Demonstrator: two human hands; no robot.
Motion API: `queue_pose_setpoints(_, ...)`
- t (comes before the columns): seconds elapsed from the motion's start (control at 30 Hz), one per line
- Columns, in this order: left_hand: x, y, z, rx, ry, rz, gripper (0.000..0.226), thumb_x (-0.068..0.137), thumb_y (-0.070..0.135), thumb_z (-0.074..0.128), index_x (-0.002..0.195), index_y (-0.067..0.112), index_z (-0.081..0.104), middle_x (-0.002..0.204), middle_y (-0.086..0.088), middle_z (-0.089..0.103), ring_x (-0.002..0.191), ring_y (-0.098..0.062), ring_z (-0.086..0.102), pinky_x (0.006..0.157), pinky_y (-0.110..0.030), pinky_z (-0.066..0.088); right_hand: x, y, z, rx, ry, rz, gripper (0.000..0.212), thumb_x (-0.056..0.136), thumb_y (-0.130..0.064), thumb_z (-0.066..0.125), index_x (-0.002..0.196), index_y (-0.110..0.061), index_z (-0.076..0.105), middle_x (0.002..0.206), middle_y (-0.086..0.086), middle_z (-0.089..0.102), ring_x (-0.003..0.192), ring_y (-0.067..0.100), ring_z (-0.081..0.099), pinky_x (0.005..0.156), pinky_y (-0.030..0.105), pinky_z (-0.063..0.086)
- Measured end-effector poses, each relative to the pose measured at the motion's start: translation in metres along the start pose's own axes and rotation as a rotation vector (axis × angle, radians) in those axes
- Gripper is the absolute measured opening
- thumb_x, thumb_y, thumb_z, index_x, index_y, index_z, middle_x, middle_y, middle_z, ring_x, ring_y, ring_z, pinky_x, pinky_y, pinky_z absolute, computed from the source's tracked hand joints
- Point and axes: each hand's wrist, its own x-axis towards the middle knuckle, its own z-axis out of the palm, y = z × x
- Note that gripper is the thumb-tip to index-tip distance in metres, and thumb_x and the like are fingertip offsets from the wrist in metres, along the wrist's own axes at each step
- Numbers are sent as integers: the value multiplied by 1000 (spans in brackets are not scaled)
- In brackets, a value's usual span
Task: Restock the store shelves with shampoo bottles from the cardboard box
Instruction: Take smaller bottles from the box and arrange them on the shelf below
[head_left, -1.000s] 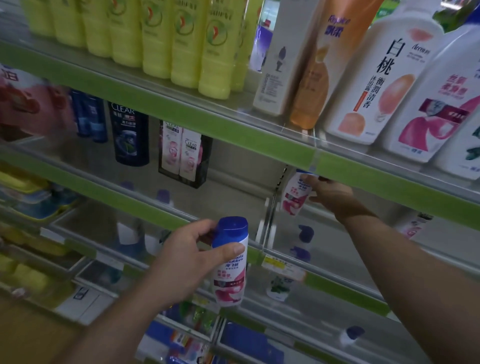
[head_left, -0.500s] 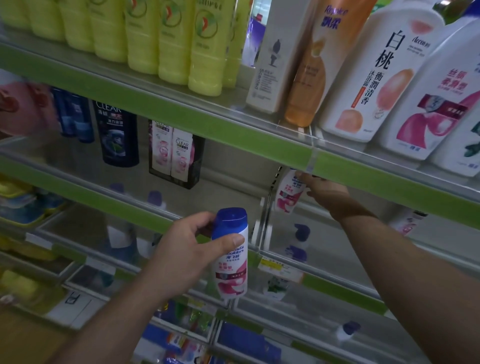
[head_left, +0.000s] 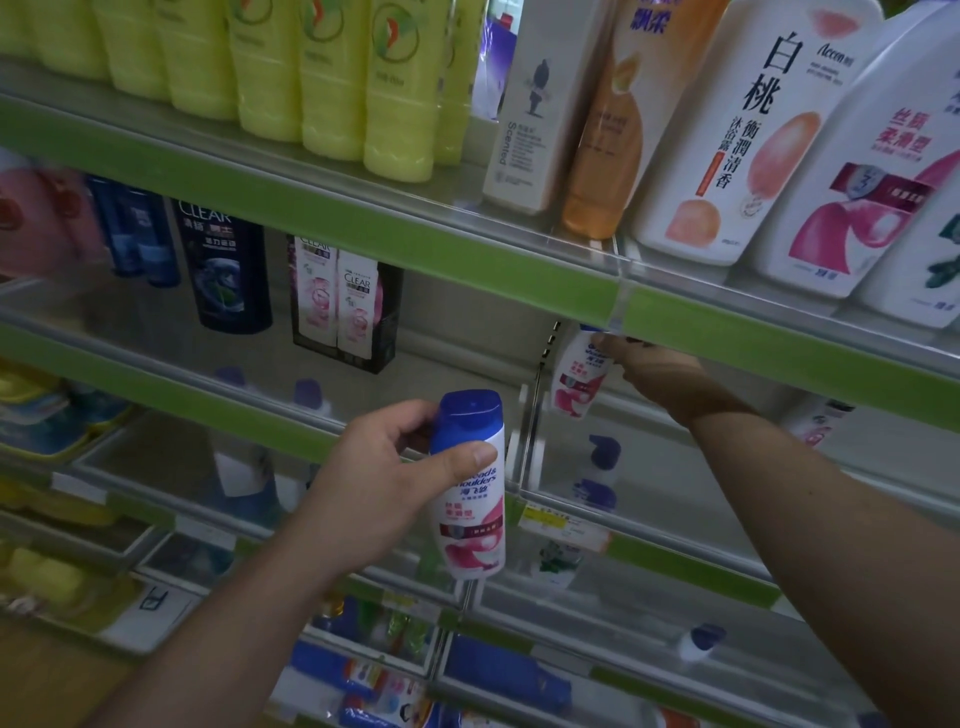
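Note:
My left hand (head_left: 384, 486) grips a white shampoo bottle (head_left: 470, 499) with a blue cap and pink label, held upright in front of the middle shelf's clear front rail. My right hand (head_left: 652, 371) reaches under the upper green shelf edge (head_left: 467, 254) and holds a second bottle of the same kind (head_left: 576, 382) by its top, tilted, over the middle shelf. The cardboard box is out of view.
Yellow bottles (head_left: 332, 78) and large white and orange bottles (head_left: 727, 135) fill the top shelf. Dark Clear bottles (head_left: 226, 265) and a twin pack (head_left: 343, 301) stand at the back of the middle shelf. A clear divider (head_left: 530, 431) splits that shelf. Lower shelves hold more goods.
My right hand has pushed its bottle a little deeper and higher under the upper shelf. My left hand with its bottle has stayed about where it was.

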Motion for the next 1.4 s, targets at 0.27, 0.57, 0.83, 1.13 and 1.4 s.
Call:
queue_pose_setpoints(0.27,12,8,5,-53,-52,51,37,75,52,78,103,28,72,99,3,75,94,-17,70,86,-49,58,-11,12,-6,-28,44,-39,51,94,-48,62,138,-23,57,148,3,51,137,24,44,118,39,29)
queue_pose_setpoints(0.57,43,32,34,-107,-109,66,40,71,37,80,105,16,73,95,0,78,87,-16,74,79,-36,62,-62,47,-4,141,-239,-249,38,78,-13,81,113,-22,72,108,-3,76,104,15,71,90,33,56)
queue_pose_setpoints(0.83,85,45,75,11,-156,108,36,76,41,83,101,17,74,90,2,78,82,-12,74,81,-40,60,-68,61,18,260,-91,-266,38,72,-9,86,107,-10,71,99,5,78,92,22,75,90,39,59)
queue_pose_setpoints(1.13,110,36,89,-136,-38,99,24,81,20,81,103,14,75,95,1,76,82,-4,71,75,-14,56,-31,70,29,272,185,-279,22,79,-7,81,94,-19,70,85,-9,75,72,1,69,61,12,50)
queue_pose_setpoints(1.4,108,15,58,-161,158,23,19,93,8,64,88,24,72,87,9,72,82,-4,66,71,-19,48,11,78,36,211,243,-194,25,83,-14,79,106,-18,70,94,-7,73,89,9,70,75,29,57)
